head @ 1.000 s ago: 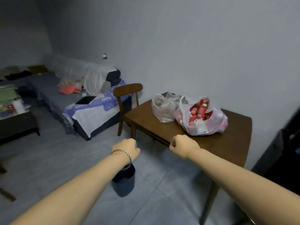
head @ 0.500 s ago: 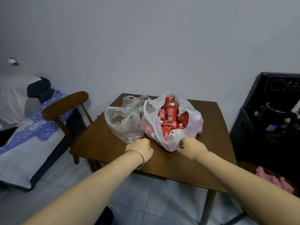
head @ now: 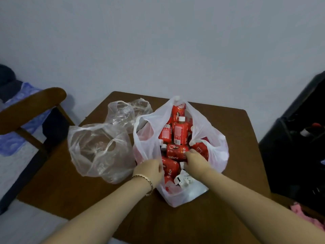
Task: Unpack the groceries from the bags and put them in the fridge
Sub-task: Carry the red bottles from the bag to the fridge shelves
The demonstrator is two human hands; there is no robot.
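Unpacking looks barely begun: the white bag (head: 216, 152) sits on the counter (head: 228, 124), packed with red bottles (head: 181, 132). Your left hand (head: 149, 170) pinches the bag's near rim. Your right hand (head: 195, 160) lies on a bottle inside, but I cannot tell whether its fingers have closed. Next, grip one bottle and lift it clear of the thin plastic.

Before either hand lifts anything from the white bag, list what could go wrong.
1. The red bottles are heaped, some standing and some lying. Pulling a low one out with the right hand could topple the pile.
2. The white bag looks thin and is full. The left hand holds its rim, and a hard tug might tear it.
3. If that rim drops, bottles could roll out across the table.
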